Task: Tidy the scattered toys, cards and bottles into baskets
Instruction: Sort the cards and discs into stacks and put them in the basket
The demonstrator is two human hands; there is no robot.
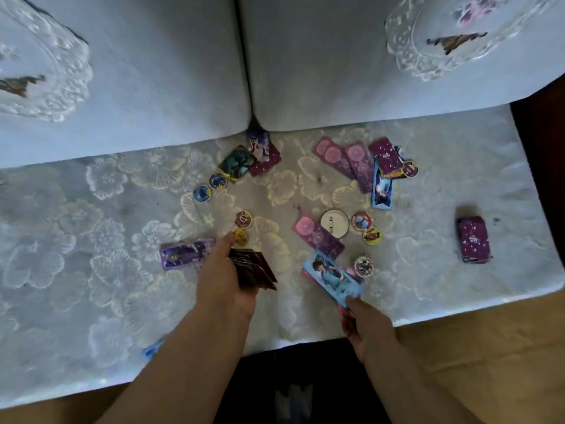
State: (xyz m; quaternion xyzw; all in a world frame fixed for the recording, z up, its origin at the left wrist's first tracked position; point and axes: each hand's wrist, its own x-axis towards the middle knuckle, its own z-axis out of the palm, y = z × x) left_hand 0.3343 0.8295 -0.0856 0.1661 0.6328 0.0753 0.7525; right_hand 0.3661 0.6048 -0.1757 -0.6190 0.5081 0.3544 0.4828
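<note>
Cards and round tokens lie scattered on a sofa seat with a floral cover (91,224). My left hand (226,280) is shut on a fanned stack of dark red cards (255,270), its fingertips by a yellow token (240,236). My right hand (363,325) pinches the near end of a long blue card (331,278) with a pink one beneath. A purple card (186,254) lies left of my left hand. A pink card (318,237), a white badge (334,224) and several tokens sit mid-seat. More pink and purple cards (357,162) lie further back.
A neat purple card stack (473,240) sits alone at the right end of the seat. Small cards (253,157) lie by the gap between two white back cushions (153,71). Lace doilies (443,35) top the cushions. Wooden floor (489,347) shows at front right.
</note>
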